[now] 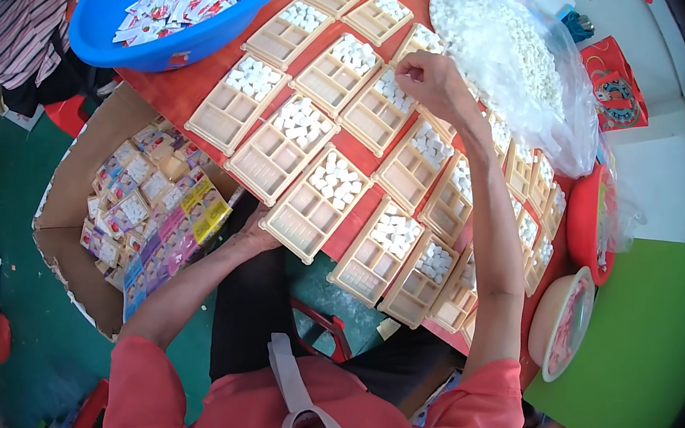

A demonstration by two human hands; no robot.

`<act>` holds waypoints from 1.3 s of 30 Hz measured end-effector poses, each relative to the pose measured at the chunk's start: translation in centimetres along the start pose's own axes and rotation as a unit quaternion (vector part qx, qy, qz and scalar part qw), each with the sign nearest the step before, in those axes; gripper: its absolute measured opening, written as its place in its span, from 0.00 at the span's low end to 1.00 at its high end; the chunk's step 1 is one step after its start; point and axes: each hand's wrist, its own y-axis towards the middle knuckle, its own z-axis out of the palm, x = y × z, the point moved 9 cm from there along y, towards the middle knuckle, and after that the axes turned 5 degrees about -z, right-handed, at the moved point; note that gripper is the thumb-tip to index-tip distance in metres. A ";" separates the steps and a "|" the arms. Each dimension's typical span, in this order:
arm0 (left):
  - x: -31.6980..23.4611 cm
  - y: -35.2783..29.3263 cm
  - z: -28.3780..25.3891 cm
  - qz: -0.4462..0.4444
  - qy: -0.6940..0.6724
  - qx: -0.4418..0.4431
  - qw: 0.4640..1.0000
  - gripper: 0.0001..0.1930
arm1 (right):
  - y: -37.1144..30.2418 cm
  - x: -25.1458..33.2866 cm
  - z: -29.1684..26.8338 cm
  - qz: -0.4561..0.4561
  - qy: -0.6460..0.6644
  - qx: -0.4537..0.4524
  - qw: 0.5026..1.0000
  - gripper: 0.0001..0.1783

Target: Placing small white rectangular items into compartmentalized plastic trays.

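Rows of beige compartment trays lie on the red table, each with small white marshmallow-like pieces in its far, larger compartment. My right hand (434, 81) is raised over the middle rows, fingers curled together above a tray (369, 113); anything pinched in them is too small to make out. My left hand (258, 231) is low at the near left, against the left edge of the front tray (315, 204). Its fingers are hidden by that tray. White pieces (337, 181) fill the front tray's far compartment, while its smaller compartments hold none.
A blue basin (91, 33) of small printed packets stands at the far left. Beyond my right hand lies a clear plastic bag (516, 51) of white pieces. A cardboard box (60, 214) of packaged trays sits at left. Red (584, 214) and white (549, 325) basins line the right edge.
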 end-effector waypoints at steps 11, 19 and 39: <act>-0.1 0.2 0.5 -0.064 -0.003 0.021 0.998 0.26 | -1.7 -0.8 0.3 0.045 -0.020 0.036 0.998 0.09; 1.3 -0.2 0.0 -0.136 -0.228 -0.010 0.964 0.27 | 0.2 -0.2 -0.6 0.024 -0.014 -0.008 1.000 0.10; 1.0 -2.2 2.5 -0.251 -0.826 0.024 0.503 0.20 | 0.3 4.0 -0.6 -0.012 0.170 -0.054 0.984 0.09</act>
